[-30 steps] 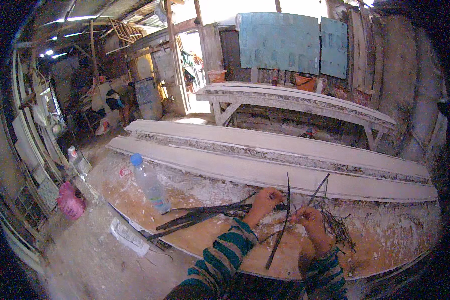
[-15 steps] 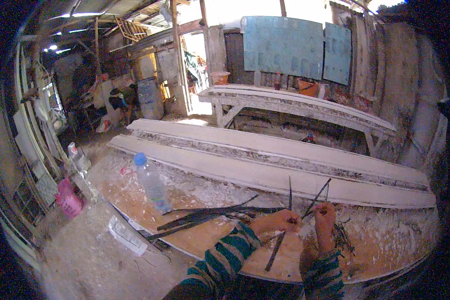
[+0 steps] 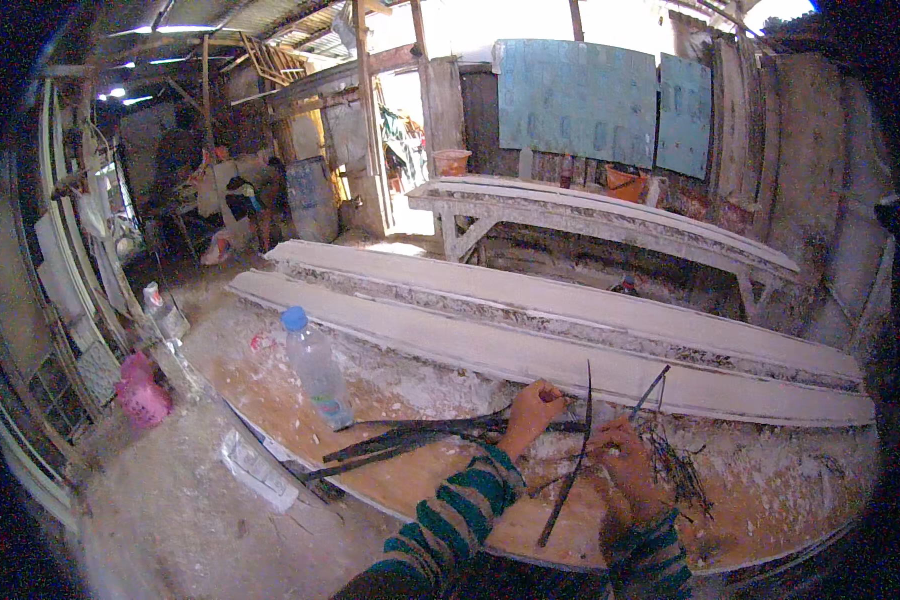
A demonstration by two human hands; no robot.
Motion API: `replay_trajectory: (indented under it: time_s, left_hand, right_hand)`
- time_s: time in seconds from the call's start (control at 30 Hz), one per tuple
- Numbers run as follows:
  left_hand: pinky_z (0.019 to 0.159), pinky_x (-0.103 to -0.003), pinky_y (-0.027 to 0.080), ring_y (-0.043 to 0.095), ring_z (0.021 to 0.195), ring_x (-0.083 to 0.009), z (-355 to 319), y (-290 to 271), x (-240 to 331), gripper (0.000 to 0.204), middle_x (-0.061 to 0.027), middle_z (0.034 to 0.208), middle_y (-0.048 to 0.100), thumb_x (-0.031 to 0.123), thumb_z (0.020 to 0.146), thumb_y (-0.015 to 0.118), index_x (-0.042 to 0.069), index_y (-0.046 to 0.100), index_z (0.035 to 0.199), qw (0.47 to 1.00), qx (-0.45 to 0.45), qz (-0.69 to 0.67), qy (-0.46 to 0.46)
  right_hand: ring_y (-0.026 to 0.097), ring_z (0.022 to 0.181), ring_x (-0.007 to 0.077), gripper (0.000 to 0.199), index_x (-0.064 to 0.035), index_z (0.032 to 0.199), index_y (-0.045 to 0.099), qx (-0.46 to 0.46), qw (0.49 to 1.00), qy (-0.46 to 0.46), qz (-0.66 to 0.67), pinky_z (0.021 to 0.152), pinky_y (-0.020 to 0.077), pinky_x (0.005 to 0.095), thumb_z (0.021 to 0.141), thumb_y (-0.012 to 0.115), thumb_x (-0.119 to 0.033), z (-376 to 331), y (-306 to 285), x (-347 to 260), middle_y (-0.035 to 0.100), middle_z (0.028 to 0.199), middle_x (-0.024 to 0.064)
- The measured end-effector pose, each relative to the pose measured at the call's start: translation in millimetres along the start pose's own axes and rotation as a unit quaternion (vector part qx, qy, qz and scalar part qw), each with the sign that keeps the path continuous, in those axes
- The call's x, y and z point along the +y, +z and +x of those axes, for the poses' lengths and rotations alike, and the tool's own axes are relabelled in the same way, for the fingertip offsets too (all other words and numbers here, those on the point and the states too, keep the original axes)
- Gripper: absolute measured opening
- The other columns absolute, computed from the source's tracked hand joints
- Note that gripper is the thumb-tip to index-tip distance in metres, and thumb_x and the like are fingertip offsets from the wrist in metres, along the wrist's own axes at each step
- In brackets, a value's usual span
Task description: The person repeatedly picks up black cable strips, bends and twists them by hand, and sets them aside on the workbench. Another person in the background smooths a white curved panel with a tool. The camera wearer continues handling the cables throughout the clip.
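Over the near part of the worktable, my left hand [image 3: 536,408] is closed, with whatever its fingers hold hidden. To its right, my right hand [image 3: 622,452] grips a thin dark stick-like piece [image 3: 652,390] pointing up and right. A long, slightly curved dark strip [image 3: 576,455] runs past my right fingertips; whether they pinch it too is unclear. Several long black strips [image 3: 400,438] lie in a bundle left of my left hand. Beside my right hand is a tangle of short, thin dark strips [image 3: 682,470].
A clear bottle with a blue cap [image 3: 317,370] stands on the dusty worktable [image 3: 770,490]. Two long whitish boards [image 3: 490,345] stretch across behind my hands. Farther back is a whitish bench [image 3: 590,212]. On the floor at left are a pink bag [image 3: 142,392] and a pale packet [image 3: 258,470].
My left hand has moved up and left, away from my right hand. My right hand has come down and left. The long strip now shows nearly whole between them.
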State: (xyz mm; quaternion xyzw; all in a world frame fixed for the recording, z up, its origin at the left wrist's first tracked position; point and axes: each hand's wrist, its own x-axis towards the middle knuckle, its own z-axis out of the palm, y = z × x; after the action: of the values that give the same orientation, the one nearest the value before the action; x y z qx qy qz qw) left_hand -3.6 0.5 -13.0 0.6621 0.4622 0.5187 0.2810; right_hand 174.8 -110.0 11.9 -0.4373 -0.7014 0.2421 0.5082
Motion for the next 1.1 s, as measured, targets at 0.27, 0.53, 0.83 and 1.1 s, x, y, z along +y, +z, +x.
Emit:
replay_trajectory:
  time_s: [0.27,0.53,0.83,1.1]
  left_hand:
    - [0.06,-0.03,0.048,0.062,0.065,-0.0182,-1,1,-3,0.011,-0.0101,0.071,0.064,0.012,0.072,0.066,0.002,0.064,0.074,0.998,-0.048,-0.042,0.006]
    - [0.063,-0.03,0.048,0.061,0.067,-0.0163,-3,5,-2,0.011,-0.0086,0.071,0.065,0.012,0.069,0.069,0.003,0.064,0.075,0.994,-0.096,-0.036,0.038]
    - [0.067,-0.03,0.048,0.059,0.07,-0.0146,-13,14,6,0.015,-0.0051,0.073,0.064,0.012,0.068,0.073,0.004,0.064,0.077,0.978,-0.191,-0.081,0.03]
    - [0.066,-0.028,0.046,0.056,0.071,-0.0127,-27,7,42,0.013,-0.0038,0.077,0.063,0.012,0.073,0.069,0.004,0.063,0.081,0.89,-0.429,-0.139,0.067]
  right_hand:
    - [0.054,0.094,0.0193,0.011,-0.0059,0.084,0.065,-0.067,0.987,0.045,0.139,0.078,0.0443,0.0304,0.077,0.068,-0.013,-1,5,-17,0.058,0.1,0.0092]
    - [0.057,0.083,0.0166,0.011,-0.0054,0.078,0.062,-0.026,0.982,0.12,0.144,0.076,0.0449,0.0309,0.07,0.068,-0.002,0,-6,-4,0.062,0.083,0.0046]
    - [0.053,0.071,0.0165,0.017,-0.0055,0.072,0.054,0.203,0.969,0.006,-0.139,0.069,0.043,0.0305,0.065,0.07,-0.001,1,-16,28,0.055,0.073,0.0041]
    - [0.052,0.087,0.0254,0.021,-0.0056,0.075,0.053,0.264,0.934,-0.078,-0.229,0.081,0.0406,0.0376,0.062,0.067,0.004,6,-29,39,0.057,0.086,0.0093]
